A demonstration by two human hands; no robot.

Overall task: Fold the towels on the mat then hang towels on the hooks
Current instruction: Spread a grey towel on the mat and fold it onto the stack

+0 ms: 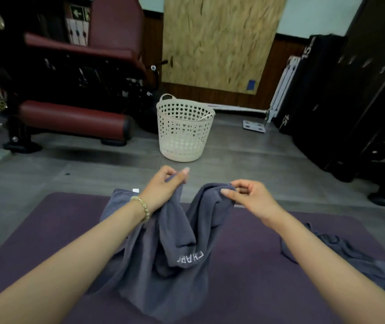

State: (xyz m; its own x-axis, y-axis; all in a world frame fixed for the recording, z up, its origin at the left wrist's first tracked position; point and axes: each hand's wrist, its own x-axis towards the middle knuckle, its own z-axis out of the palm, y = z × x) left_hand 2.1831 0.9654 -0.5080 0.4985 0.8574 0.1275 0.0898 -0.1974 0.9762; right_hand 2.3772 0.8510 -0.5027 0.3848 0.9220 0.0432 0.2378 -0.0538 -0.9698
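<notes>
Hands (210, 190) pinch grey towel (163, 253) | purple mat (46, 242) | basket (184, 129) beyond

Gym, padded weight bench (74, 118), exercise mat (46, 230)

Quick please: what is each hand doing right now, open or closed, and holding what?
Left hand: closed, pinching the grey towel.
Right hand: closed, pinching the same towel.

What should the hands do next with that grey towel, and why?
Probably pull apart to stretch it flat. The left hand and right hand each pinch the top edge of the grey towel, which sags bunched between them above the purple mat.
</notes>
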